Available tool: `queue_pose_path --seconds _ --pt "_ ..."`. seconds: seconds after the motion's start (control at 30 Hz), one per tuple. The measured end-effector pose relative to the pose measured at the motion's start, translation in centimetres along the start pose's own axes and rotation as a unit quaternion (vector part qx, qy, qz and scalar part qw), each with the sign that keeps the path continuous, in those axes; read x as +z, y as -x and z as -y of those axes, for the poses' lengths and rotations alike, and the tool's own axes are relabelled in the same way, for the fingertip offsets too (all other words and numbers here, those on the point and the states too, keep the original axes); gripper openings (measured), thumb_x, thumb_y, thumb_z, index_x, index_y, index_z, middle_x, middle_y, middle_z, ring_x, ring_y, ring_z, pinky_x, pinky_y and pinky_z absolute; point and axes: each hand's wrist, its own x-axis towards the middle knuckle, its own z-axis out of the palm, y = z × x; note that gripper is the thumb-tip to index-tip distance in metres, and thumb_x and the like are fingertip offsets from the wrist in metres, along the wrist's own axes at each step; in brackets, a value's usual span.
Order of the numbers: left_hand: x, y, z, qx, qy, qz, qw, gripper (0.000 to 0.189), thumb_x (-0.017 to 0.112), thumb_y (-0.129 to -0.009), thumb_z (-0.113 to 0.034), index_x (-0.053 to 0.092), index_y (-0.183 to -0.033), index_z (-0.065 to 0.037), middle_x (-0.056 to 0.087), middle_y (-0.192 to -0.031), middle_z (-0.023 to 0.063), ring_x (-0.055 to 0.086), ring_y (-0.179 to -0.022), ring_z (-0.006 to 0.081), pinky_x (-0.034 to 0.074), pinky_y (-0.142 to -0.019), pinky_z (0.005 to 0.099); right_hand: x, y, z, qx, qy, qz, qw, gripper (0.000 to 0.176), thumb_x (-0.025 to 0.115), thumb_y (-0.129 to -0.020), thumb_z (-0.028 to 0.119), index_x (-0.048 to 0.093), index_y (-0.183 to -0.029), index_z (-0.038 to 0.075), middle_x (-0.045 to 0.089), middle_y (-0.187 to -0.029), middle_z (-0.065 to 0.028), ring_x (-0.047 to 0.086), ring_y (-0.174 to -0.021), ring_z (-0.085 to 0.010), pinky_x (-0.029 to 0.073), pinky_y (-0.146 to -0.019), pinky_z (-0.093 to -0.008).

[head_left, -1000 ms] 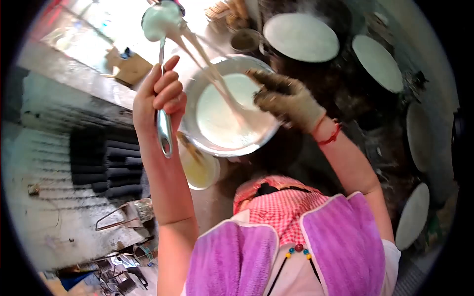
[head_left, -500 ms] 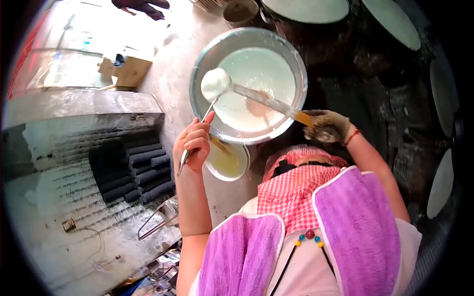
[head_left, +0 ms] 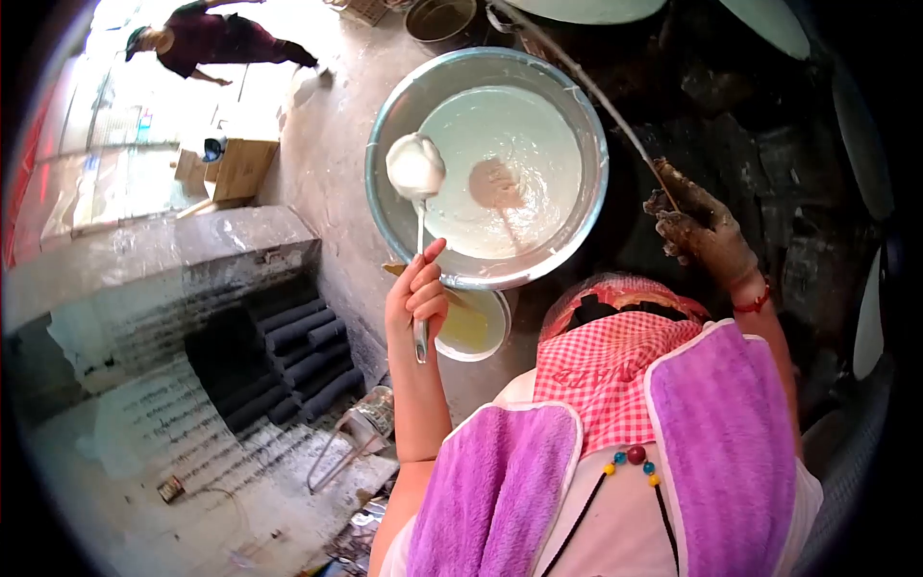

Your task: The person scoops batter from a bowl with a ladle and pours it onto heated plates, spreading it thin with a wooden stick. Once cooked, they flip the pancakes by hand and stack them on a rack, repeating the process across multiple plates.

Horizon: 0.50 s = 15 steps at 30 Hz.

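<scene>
My left hand [head_left: 417, 290] is closed around the metal handle of a ladle [head_left: 420, 226]. The ladle's bowl holds a rounded heap of white batter [head_left: 415, 165] above the left side of a big metal basin [head_left: 381, 197]. More thick white batter [head_left: 524, 125] fills the basin, with a brownish patch in its middle. To the right of the basin, my right hand [head_left: 710, 231], crusted with dried batter, grips the end of a long thin stick [head_left: 606, 104]. That stick slants up and left over dark surfaces, past the basin's rim. Its far end is out of view.
A small white bucket [head_left: 506, 332] with yellowish liquid stands below the basin, a wooden piece [head_left: 394, 270] at its edge. Pale round plates [head_left: 591, 8] lie at top right. Dark cylinders [head_left: 306, 332] are stacked at left. A person [head_left: 226, 43] is at upper left near a cardboard box [head_left: 242, 171].
My right hand has swung the stick away from the ladle, up and to the right. The ladle has turned more upright, still loaded. More of the person at upper left has come into view.
</scene>
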Motion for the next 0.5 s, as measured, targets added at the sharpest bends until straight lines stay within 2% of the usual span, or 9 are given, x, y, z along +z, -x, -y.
queue_pose_path --seconds 0.07,0.13,0.2,0.23,0.27,0.37,0.43,0.47,0.5 --pt "-0.5 -1.1 -0.7 -0.04 0.01 -0.034 0.999 0.035 0.039 -0.1 -0.015 0.04 -0.128 0.006 0.033 -0.064 -0.003 0.026 -0.041 0.0024 0.021 -0.034 0.0195 -0.9 0.6 -2.3 0.019 0.028 -0.033 0.999 0.051 0.062 -0.088 0.014 0.046 -0.136 0.013 0.06 -0.118 0.0001 0.06 -0.088 -0.0063 0.049 -0.06 -0.0179" --pt "-0.6 -1.5 -0.2 -0.074 -0.025 -0.055 0.995 0.035 0.037 -0.1 -0.015 0.04 -0.129 0.005 0.032 -0.063 -0.0034 0.026 -0.041 0.0024 0.021 -0.034 0.0197 -2.2 2.5 -5.9 -0.006 0.034 -0.108 0.994 0.047 0.063 -0.088 0.013 0.049 -0.134 0.013 0.06 -0.118 0.0005 0.06 -0.088 -0.0061 0.048 -0.059 -0.0163" --pt "1.2 -1.7 1.6 -0.097 -0.121 -0.075 0.985 0.035 0.037 -0.1 -0.015 0.04 -0.129 0.005 0.031 -0.063 -0.0035 0.025 -0.04 0.0026 0.02 -0.033 0.0197 -4.3 5.1 -8.3 0.016 -0.034 -0.196 0.98 0.045 0.062 -0.088 0.012 0.051 -0.132 0.014 0.062 -0.112 0.002 0.06 -0.085 -0.0048 0.045 -0.056 -0.0156" --pt "1.4 -2.5 2.0 -0.133 -0.145 -0.072 0.978 0.037 0.037 -0.1 -0.015 0.039 -0.131 0.005 0.03 -0.062 -0.0036 0.024 -0.039 0.0026 0.02 -0.032 0.02 -5.2 6.2 -9.2 0.072 -0.021 -0.187 0.979 0.047 0.063 -0.087 0.013 0.051 -0.133 0.016 0.064 -0.105 0.004 0.058 -0.078 -0.0033 0.043 -0.053 -0.016" --pt "2.3 -3.3 2.8 -0.154 -0.157 -0.07 0.973 0.037 0.037 -0.1 -0.015 0.039 -0.131 0.005 0.03 -0.062 -0.0036 0.024 -0.039 0.0026 0.02 -0.032 0.02 -5.7 7.1 -10.3 0.073 -0.033 -0.209 0.975 0.047 0.063 -0.087 0.013 0.051 -0.133 0.016 0.064 -0.105 0.004 0.058 -0.078 -0.0033 0.043 -0.053 -0.016" --pt "6.7 -5.2 7.6 -0.31 -0.138 -0.047 0.939 0.04 0.036 -0.1 -0.015 0.033 -0.135 0.005 0.03 -0.061 -0.003 0.025 -0.036 0.0025 0.022 -0.029 0.02 -6.2 12.1 -12.9 0.137 -0.069 -0.295 0.943 0.052 0.068 -0.084 0.018 0.051 -0.133 0.016 0.064 -0.098 0.003 0.051 -0.06 -0.0023 0.041 -0.05 -0.0174" --pt "9.3 -8.1 12.9 -0.408 -0.203 0.011 0.89 0.042 0.035 -0.1 -0.014 0.029 -0.137 0.005 0.031 -0.061 -0.0026 0.028 -0.036 0.0023 0.025 -0.029 0.0188 -7.1 15.6 -15.9 0.087 -0.149 -0.353 0.92 0.052 0.067 -0.085 0.019 0.05 -0.134 0.016 0.065 -0.098 0.0009 0.049 -0.058 -0.0028 0.041 -0.051 -0.0182" --pt "11.1 -7.9 7.0 -0.453 -0.221 0.06 0.861 0.042 0.035 -0.1 -0.014 0.028 -0.138 0.005 0.031 -0.061 -0.0024 0.029 -0.036 0.0024 0.026 -0.029 0.0184 -0.3 14.2 -14.5 0.046 -0.178 -0.389 0.903 0.052 0.066 -0.086 0.02 0.049 -0.135 0.016 0.065 -0.098 0.0002 0.049 -0.058 -0.003 0.041 -0.052 -0.0184" --pt "12.8 -9.4 9.9 -0.522 -0.215 0.084 0.821 0.045 0.035 -0.1 -0.014 0.024 -0.139 0.006 0.031 -0.061 -0.0018 0.03 -0.036 0.003 0.028 -0.029 0.0182 -0.3 16.3 -15.5 0.033 -0.199 -0.438 0.876 0.052 0.066 -0.086 0.02 0.049 -0.135 0.016 0.065 -0.098 0.0002 0.049 -0.058 -0.003 0.041 -0.052 -0.0184"
